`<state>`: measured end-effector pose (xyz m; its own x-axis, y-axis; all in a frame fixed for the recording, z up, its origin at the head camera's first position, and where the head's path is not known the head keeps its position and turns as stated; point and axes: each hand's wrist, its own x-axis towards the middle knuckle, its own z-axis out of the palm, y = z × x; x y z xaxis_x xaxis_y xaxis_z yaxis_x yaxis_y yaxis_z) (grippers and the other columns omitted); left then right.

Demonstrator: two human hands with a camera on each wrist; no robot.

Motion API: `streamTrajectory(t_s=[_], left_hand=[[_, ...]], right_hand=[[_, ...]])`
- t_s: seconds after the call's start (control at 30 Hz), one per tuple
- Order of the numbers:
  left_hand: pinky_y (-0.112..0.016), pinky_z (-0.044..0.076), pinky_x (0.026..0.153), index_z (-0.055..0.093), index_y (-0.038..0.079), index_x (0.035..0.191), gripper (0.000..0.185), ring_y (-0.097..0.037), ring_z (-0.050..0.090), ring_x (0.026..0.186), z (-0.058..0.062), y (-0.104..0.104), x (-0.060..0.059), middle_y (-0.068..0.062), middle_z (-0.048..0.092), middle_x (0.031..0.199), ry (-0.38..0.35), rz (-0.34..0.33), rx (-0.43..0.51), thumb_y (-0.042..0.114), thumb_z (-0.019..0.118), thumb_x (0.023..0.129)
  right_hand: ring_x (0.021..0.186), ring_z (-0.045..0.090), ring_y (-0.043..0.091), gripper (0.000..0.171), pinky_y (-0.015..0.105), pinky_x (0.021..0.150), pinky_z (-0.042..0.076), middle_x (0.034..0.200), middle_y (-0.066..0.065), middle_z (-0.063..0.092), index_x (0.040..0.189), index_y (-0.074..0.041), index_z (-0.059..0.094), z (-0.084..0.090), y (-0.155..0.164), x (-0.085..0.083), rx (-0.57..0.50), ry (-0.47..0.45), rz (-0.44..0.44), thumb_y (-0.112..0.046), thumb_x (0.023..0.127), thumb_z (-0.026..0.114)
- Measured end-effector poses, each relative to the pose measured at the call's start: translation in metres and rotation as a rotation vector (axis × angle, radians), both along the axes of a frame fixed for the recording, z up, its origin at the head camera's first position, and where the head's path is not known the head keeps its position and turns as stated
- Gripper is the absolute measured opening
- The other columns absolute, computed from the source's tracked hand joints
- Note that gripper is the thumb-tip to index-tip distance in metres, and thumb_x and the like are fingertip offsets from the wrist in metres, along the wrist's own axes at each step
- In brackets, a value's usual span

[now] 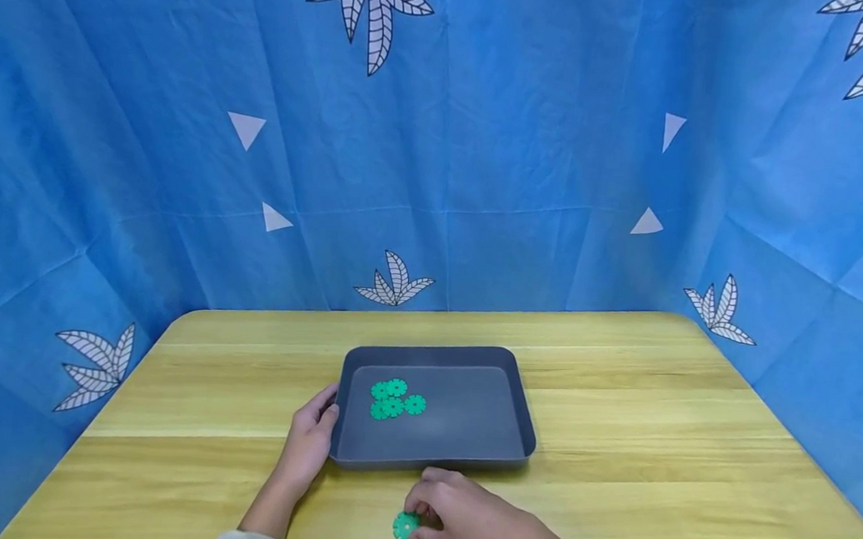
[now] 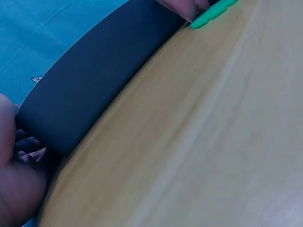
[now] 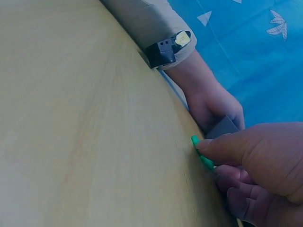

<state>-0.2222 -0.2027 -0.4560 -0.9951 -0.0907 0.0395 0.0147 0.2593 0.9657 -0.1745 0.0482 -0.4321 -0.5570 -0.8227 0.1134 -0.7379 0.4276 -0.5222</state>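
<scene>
pinching a green gear disc [image 1: 405, 526] at its rim, the right hand [image 1: 468, 520] rests low on the worktop [image 1: 652, 452], just in front of the near wall of the dark grey tray [image 1: 519, 409]. the thumb and fingertips [image 3: 222, 147] curl onto the disc's toothed edge; the right wrist view shows the disc tilted on edge against the wood, partly covered by the thumb. the disc sits outside the tray, near its front left corner but not touching it.

the left hand [image 1: 309, 443] grips the tray's left wall, thumb hooked over the rim and fingers along the outside. in the left wrist view the tray's outer wall fills the frame's upper left, and the disc appears at the top edge.

four more green discs [image 1: 396, 400] lie clustered flat on the tray floor, in its rear left part, touching or overlapping one another.

handling notes, given as judgement:
- the disc is thin and lies close to the wood, so a rim pinch with one edge tipped up looks like the dependable grip; a flat press would probably only slide it.
- keep the grip on the teeth firm but light; the plastic appears stiff and slippery.
- the disc needs to clear the tray's raised near wall, so lift before moving forward.
- the left hand's hold should keep the tray from shifting if the wall is knocked.
- setting the disc down on bare tray floor beside the cluster avoids disturbing the four already there.
</scene>
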Motion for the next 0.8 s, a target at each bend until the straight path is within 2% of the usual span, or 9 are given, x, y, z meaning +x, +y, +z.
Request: streamTrajectory(t_s=[0.5, 0.7, 0.8], left_hand=[[-0.045, 0.028, 0.111, 0.036, 0.004, 0.140, 0.043, -0.027, 0.030, 0.136, -0.0003, -0.0004, 0.0012, -0.013, 0.039, 0.143, -0.007, 0.002, -0.016, 0.013, 0.032, 0.098], [-0.044, 0.028, 0.111, 0.035, 0.004, 0.140, 0.043, -0.026, 0.031, 0.135, -0.0011, 0.0003, 0.0005, -0.012, 0.039, 0.143, -0.005, -0.001, -0.009, 0.014, 0.032, 0.098], [-0.044, 0.028, 0.111, 0.035, 0.003, 0.140, 0.043, -0.026, 0.031, 0.135, -0.0009, -0.0003, 0.0001, -0.013, 0.039, 0.143, 0.003, -0.003, -0.005, 0.014, 0.033, 0.099]], right_hand=[[0.068, 0.042, -0.005, 0.014, 0.008, 0.059, 0.042, 0.077, -0.015, 0.049, 0.095, -0.019, 0.064, 0.0001, 0.0013, -0.0006, -0.048, -0.067, 0.017, -0.031, 0.090, 0.058], [0.070, 0.048, -0.007, 0.021, 0.008, 0.063, 0.045, 0.083, -0.013, 0.056, 0.103, -0.012, 0.063, 0.0020, 0.0001, -0.0005, -0.152, -0.028, -0.033, -0.028, 0.091, 0.057], [0.071, 0.049, -0.008, 0.021, 0.007, 0.063, 0.046, 0.085, -0.012, 0.059, 0.103, -0.010, 0.063, 0.0027, -0.0015, -0.0005, -0.200, -0.004, -0.045, -0.026, 0.091, 0.058]])
